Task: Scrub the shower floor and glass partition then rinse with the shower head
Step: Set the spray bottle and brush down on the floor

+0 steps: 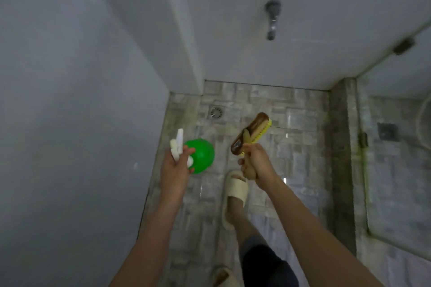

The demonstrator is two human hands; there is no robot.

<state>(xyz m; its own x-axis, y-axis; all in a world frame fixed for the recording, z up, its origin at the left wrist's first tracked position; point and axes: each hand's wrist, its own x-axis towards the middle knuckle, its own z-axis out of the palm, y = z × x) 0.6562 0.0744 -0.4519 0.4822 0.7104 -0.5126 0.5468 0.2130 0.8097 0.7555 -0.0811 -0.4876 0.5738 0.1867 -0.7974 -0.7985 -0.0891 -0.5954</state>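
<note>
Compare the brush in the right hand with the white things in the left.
The brush is brown-backed with yellow bristles; the white things are plain white. The brush is one long piece gripped by its handle in the right hand; the white things are several small pieces bunched in the left hand. Both are held above the shower floor.

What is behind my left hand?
A round green thing shows behind the left hand, which holds white pieces. The fingers cover its left edge; whether it touches the floor is unclear.

No text, label, brand, number or sign can be read on anything here.
</note>
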